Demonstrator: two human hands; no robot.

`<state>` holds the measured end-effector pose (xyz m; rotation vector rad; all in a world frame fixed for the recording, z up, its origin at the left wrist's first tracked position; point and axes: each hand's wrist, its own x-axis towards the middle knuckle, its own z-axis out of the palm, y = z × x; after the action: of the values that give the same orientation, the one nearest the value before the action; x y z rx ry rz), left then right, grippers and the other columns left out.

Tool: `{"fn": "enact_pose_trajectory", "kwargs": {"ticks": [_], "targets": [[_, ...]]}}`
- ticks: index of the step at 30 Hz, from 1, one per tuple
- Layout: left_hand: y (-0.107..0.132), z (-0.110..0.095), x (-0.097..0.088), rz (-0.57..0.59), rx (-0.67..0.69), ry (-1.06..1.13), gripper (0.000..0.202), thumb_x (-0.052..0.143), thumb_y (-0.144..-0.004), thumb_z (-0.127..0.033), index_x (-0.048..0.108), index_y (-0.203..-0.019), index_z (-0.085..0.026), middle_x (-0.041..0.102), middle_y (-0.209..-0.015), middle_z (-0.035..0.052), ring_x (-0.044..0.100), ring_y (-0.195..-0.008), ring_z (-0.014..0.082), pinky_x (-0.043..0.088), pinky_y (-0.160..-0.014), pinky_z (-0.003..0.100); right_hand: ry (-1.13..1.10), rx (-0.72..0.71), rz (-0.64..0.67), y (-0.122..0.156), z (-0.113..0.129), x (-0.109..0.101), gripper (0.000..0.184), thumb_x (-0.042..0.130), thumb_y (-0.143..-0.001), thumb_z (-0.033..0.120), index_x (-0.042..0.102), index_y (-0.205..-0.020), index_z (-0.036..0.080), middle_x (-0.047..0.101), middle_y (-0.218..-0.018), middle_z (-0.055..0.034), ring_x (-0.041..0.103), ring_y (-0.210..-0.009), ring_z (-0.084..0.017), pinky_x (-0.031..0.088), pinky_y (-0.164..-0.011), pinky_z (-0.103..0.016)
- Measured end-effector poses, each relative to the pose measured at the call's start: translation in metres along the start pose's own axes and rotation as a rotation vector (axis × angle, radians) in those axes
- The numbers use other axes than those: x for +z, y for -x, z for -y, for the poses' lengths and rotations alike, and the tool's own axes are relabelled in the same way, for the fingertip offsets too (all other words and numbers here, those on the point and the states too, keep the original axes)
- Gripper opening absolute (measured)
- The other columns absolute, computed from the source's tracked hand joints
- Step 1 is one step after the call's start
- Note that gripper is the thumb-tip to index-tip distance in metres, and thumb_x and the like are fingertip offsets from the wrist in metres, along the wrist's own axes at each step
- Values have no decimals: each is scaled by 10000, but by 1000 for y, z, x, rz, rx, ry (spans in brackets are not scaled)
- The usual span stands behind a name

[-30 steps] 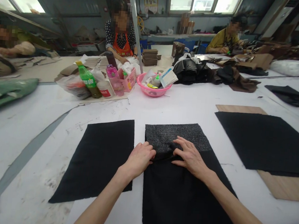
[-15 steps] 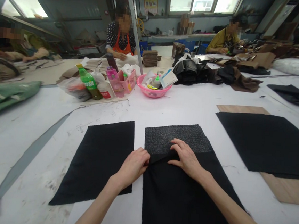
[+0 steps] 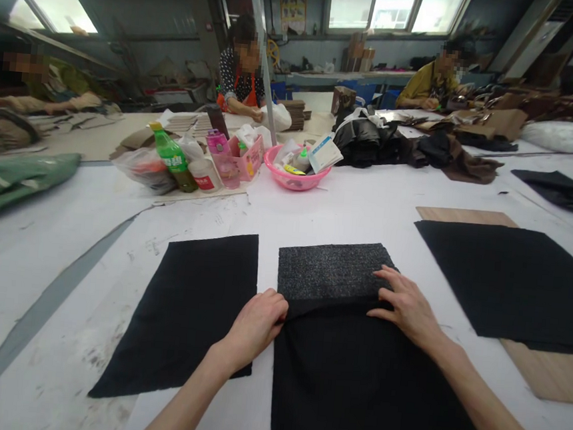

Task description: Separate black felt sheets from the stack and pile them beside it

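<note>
In front of me a black cloth [image 3: 352,381] lies over a speckled dark grey panel [image 3: 332,269], whose far strip shows uncovered. My left hand [image 3: 260,316] is closed on the cloth's left corner, at the panel's left edge. My right hand [image 3: 403,305] has its fingers spread and rests at the cloth's far edge, toward the right side. Between the hands the cloth's edge runs slightly raised across the panel. Another black cloth piece [image 3: 197,314] lies flat to the left.
At right, black cloth [image 3: 516,282] covers a wooden board [image 3: 548,375]. Farther back are a pink basin [image 3: 297,179] with small items, a green bottle [image 3: 171,158], a pink box [image 3: 246,158] and a heap of dark material [image 3: 361,138]. Several people sit working beyond.
My right hand has slid right along the cloth's far edge, and that edge now lies straighter across the panel. My left hand stays at the left corner.
</note>
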<state>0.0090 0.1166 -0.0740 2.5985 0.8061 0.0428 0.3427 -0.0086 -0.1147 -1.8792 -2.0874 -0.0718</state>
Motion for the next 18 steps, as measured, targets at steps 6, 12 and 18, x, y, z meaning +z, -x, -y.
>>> {"fn": "enact_pose_trajectory", "kwargs": {"ticks": [6, 12, 18], "targets": [[-1, 0, 0, 3, 18, -4, 186, 551, -791, -33, 482, -742, -198, 567, -855, 6, 501, -838, 177, 393, -710, 284, 196, 224, -125, 49, -74, -33, 574, 359, -930, 644, 571, -606, 220, 561, -1248, -158, 453, -1258, -402, 447, -881, -547], [0, -1, 0, 8, 23, -23, 181, 535, -807, -35, 475, -753, -197, 565, -868, 9, 500, -846, 178, 398, -715, 286, 21, 198, -184, 9, -15, -29, 356, 487, -936, 526, 634, -843, 215, 618, -1104, -116, 576, -1039, -311, 482, -855, -442], [1, -3, 0, 13, 24, -48, 189, 522, -801, -20, 470, -764, -198, 561, -885, 12, 499, -854, 179, 401, -719, 287, -95, -50, 94, -54, 91, 7, 324, 777, -759, 488, 647, -869, 212, 628, -874, -24, 574, -859, -228, 438, -773, -372]]}}
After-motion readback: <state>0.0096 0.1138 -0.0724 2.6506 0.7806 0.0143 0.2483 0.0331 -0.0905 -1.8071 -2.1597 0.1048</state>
